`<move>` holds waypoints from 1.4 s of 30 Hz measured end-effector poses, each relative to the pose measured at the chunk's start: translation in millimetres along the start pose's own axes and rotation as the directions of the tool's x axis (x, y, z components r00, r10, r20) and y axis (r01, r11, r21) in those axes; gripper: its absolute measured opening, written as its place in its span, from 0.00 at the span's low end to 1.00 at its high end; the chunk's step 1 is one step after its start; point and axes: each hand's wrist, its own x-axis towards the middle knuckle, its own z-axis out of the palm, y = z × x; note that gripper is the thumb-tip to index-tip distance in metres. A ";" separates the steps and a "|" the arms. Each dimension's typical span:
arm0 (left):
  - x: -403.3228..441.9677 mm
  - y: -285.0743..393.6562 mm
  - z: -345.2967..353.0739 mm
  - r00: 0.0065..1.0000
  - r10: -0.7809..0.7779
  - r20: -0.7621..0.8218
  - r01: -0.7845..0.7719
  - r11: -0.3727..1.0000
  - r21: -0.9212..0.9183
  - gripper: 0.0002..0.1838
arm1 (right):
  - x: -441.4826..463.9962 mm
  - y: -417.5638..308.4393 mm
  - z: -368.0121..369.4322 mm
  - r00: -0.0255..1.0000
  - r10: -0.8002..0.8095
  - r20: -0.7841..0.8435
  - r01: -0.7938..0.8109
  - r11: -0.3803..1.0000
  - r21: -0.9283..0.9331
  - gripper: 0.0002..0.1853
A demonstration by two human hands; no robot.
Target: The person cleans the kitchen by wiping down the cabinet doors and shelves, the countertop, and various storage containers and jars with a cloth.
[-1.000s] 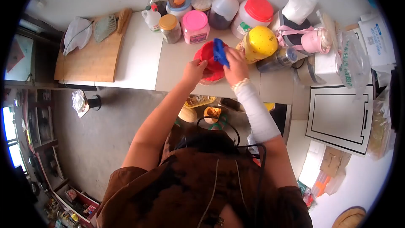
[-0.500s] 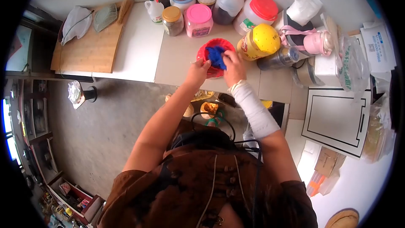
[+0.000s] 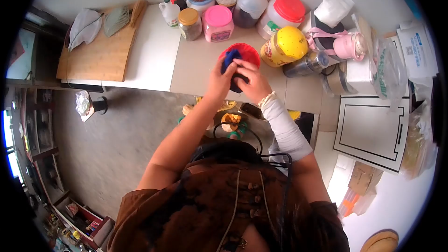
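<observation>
A dark blue cloth (image 3: 230, 60) is bunched up between my hands, over the near side of a red bowl (image 3: 250, 54). My left hand (image 3: 220, 81) grips the cloth from the left, its thumb pressed on top. From the right, my right hand (image 3: 253, 82) has its fingers curled onto the cloth close to the left thumb. White bandage-like wrap (image 3: 285, 126) covers my right forearm. Both hands partly hide the bowl's near rim and the lower part of the cloth.
Jars and bottles line the wall, including a pink-lidded jar (image 3: 218, 24) and a yellow-lidded jar (image 3: 283, 49) close to the bowl. A steel flask (image 3: 303, 65) lies right of it. A wooden board (image 3: 100, 46) rests on the left counter. Below are yellow-orange items (image 3: 231, 122).
The blue cloth was spread loosely inside the bowl; now it is gathered tighter and nearer to me. My hands have come closer together around it, and more of the bowl's inside shows.
</observation>
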 end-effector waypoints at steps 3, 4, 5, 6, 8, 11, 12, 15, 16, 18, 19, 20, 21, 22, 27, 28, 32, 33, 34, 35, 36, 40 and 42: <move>6.6 21.5 -4.0 0.997 0.066 -0.035 -0.058 0.983 0.176 0.17 | 0.8 9.8 -16.2 0.981 -0.070 -0.182 0.034 0.981 -0.192 0.24; 7.2 41.2 -2.2 0.972 0.232 -0.023 -0.213 0.927 0.310 0.16 | 0.3 14.1 -15.1 0.959 -0.016 -0.284 -0.104 0.910 -0.401 0.28; 9.0 59.5 1.6 0.920 0.391 0.011 -0.358 0.828 0.431 0.15 | 0.4 21.3 -13.9 0.920 0.012 -0.391 -0.253 0.780 -0.572 0.32; 14.2 70.5 5.6 0.858 0.498 0.130 -0.481 0.687 0.544 0.15 | 0.4 34.0 -12.3 0.936 0.060 -0.348 -0.266 0.768 -0.583 0.39; 43.2 49.4 8.0 0.799 0.483 0.357 -0.570 0.420 0.707 0.16 | 3.2 51.8 -3.1 0.934 0.162 -0.318 -0.312 0.805 -0.505 0.39; 53.8 34.0 13.9 0.696 0.345 0.629 -0.632 -0.119 0.765 0.16 | 6.2 65.7 12.8 0.914 0.265 -0.308 -0.356 0.887 -0.293 0.40; 56.5 40.3 17.7 0.706 0.280 0.650 -0.636 -0.154 0.757 0.15 | 5.7 74.8 18.9 0.900 0.273 -0.341 -0.341 0.926 -0.160 0.40; 62.2 38.9 21.1 0.720 0.165 0.674 -0.647 -0.192 0.738 0.12 | 15.3 95.2 35.1 0.820 0.375 -0.433 -0.418 0.908 -0.005 0.36; 65.9 38.4 19.5 0.717 0.124 0.686 -0.659 -0.197 0.726 0.11 | 16.5 100.0 37.3 0.823 0.369 -0.431 -0.410 0.912 -0.002 0.36; 65.3 40.1 14.0 0.722 0.106 0.684 -0.659 -0.193 0.726 0.10 | 15.3 81.4 33.6 0.763 0.538 -0.358 -0.541 0.835 0.101 0.29; 63.4 39.7 12.2 0.722 0.091 0.686 -0.665 -0.180 0.725 0.10 | 16.9 72.0 31.4 0.760 0.544 -0.357 -0.545 0.832 0.107 0.29; 65.8 41.6 10.2 0.721 0.087 0.687 -0.667 -0.181 0.723 0.10 | 20.9 60.9 28.2 0.721 0.632 -0.286 -0.581 0.775 0.248 0.26; 70.8 45.7 6.9 0.725 0.008 0.688 -0.680 -0.145 0.719 0.10 | 22.0 54.6 27.5 0.679 0.706 -0.201 -0.611 0.695 0.379 0.23; 74.2 49.5 4.1 0.725 -0.069 0.685 -0.688 -0.109 0.717 0.10 | 21.9 56.8 29.8 0.678 0.708 -0.198 -0.613 0.692 0.381 0.23; 80.5 56.3 -7.2 0.789 -0.178 0.588 -0.594 0.023 0.804 0.11 | 29.1 80.0 47.0 0.729 0.648 -0.222 -0.642 0.759 0.106 0.20; 79.6 52.9 -10.0 0.826 -0.127 0.549 -0.539 0.105 0.836 0.11 | 29.5 82.4 46.4 0.730 0.645 -0.225 -0.639 0.761 0.109 0.20; 49.5 46.3 -15.9 0.770 0.145 0.621 -0.623 -0.032 0.781 0.12 | 29.9 70.1 44.2 0.653 0.735 -0.181 -0.709 0.678 0.193 0.17; 46.5 48.7 -16.7 0.772 0.127 0.623 -0.621 -0.055 0.782 0.12 | 31.2 73.9 47.4 0.682 0.689 -0.245 -0.687 0.718 0.108 0.17; 42.5 51.0 -18.1 0.775 0.105 0.623 -0.618 -0.079 0.782 0.12 | 29.5 77.2 49.5 0.685 0.688 -0.237 -0.686 0.720 0.106 0.17; 43.3 53.3 -17.4 0.780 0.105 0.617 -0.612 -0.080 0.787 0.12 | 28.8 74.1 48.4 0.724 0.628 -0.287 -0.642 0.765 0.053 0.17; 48.4 56.0 -14.6 0.769 0.055 0.637 -0.629 -0.117 0.769 0.12 | 26.7 74.5 49.5 0.756 0.562 -0.334 -0.597 0.802 -0.001 0.18; 58.8 59.1 -18.4 0.759 -0.087 0.645 -0.651 -0.085 0.754 0.11 | 28.4 80.2 53.4 0.722 0.632 -0.281 -0.626 0.770 0.123 0.18; 61.7 59.9 -33.7 0.737 -0.130 0.663 -0.671 -0.030 0.740 0.10 | 30.4 64.5 49.2 0.774 0.559 -0.297 -0.602 0.795 -0.071 0.19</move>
